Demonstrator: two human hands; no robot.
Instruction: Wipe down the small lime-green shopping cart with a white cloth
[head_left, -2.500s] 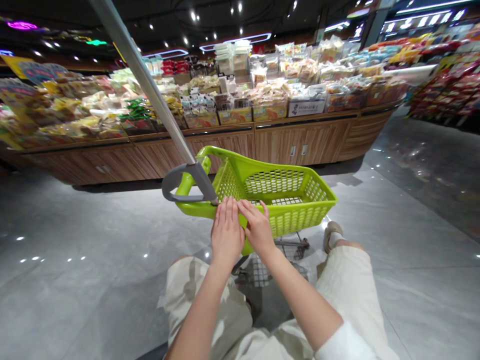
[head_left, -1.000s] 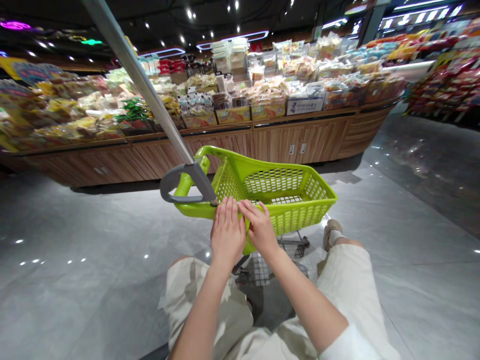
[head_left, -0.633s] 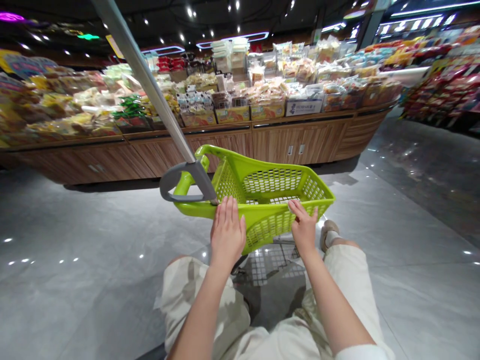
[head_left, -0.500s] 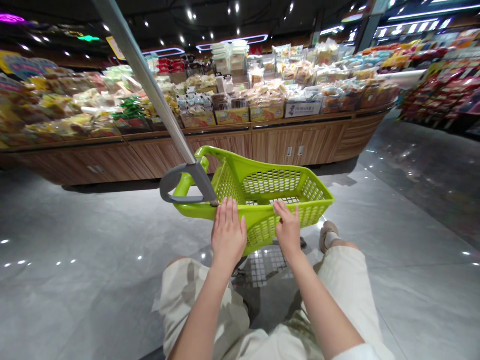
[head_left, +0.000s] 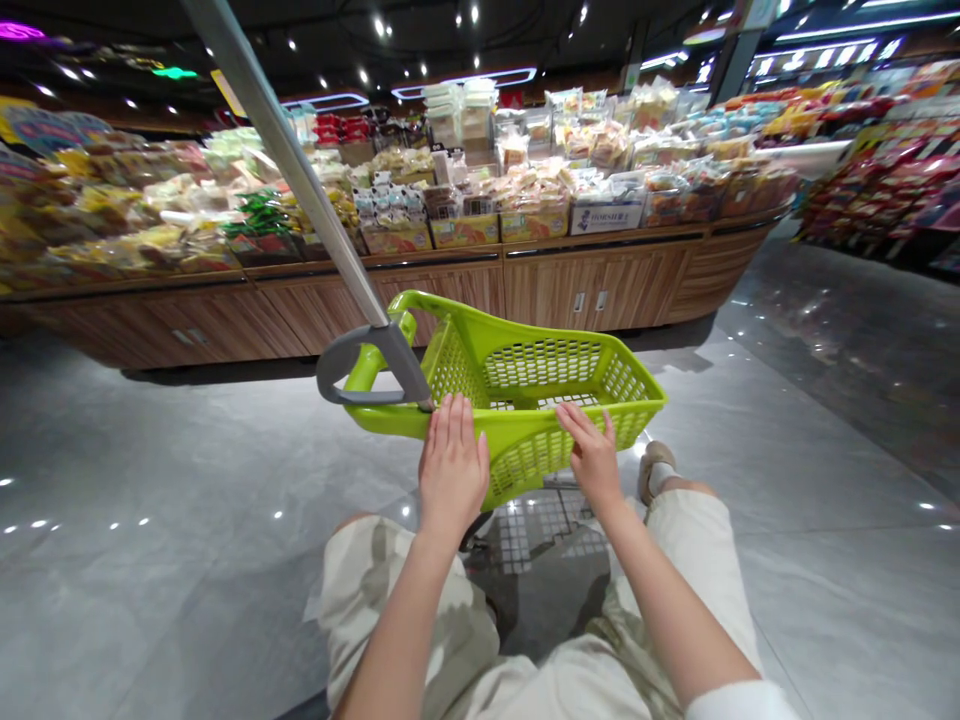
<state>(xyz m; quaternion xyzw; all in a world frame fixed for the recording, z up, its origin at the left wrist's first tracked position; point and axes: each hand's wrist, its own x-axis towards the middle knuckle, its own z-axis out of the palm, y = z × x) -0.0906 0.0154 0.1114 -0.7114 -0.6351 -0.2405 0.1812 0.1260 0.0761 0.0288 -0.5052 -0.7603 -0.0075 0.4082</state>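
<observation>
A lime-green plastic shopping basket cart (head_left: 544,362) stands right in front of me, with nothing visible inside it. My left hand (head_left: 453,465) lies over its near rim, close to the grey handle loop (head_left: 352,365), and its fingers are together. A little to the right, my right hand (head_left: 592,455) touches the same rim with spread fingers. A long grey pole (head_left: 300,190) rises from the handle toward the upper left. Below the basket sits the cart's wire rack (head_left: 536,535), partly hidden by the basket and my arms.
A long wooden display counter (head_left: 480,290) piled with packaged snacks (head_left: 487,190) curves ahead. Red-and-yellow packaged goods line shelves (head_left: 877,185) at the right. Grey polished floor (head_left: 150,470) surrounds the cart. My pale trousers (head_left: 397,620) and shoe (head_left: 652,470) show below.
My right hand has moved rightward along the near rim, away from my left hand. My left hand has stayed in place. The view has shifted slightly.
</observation>
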